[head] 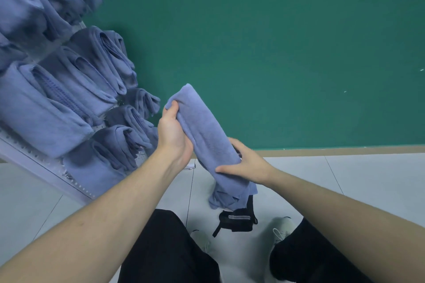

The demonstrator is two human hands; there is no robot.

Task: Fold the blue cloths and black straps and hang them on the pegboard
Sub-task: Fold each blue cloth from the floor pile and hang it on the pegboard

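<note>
A blue cloth (207, 135), folded into a long narrow band, slants between both hands in mid-air. My left hand (172, 132) grips its upper end with the thumb on top. My right hand (246, 162) clasps its lower part, and the loose end hangs below. A black strap (238, 219) with a grey reflective stripe dangles under the cloth, just above the floor; where it is held is hidden. The white pegboard (48, 165) leans at the left, with several folded blue cloths (76, 89) hanging on its pegs.
A green wall (276, 41) fills the background, with a tan skirting strip at its foot. Pale floor tiles (345, 179) lie below. My black trousers and light shoes (284, 230) show at the bottom.
</note>
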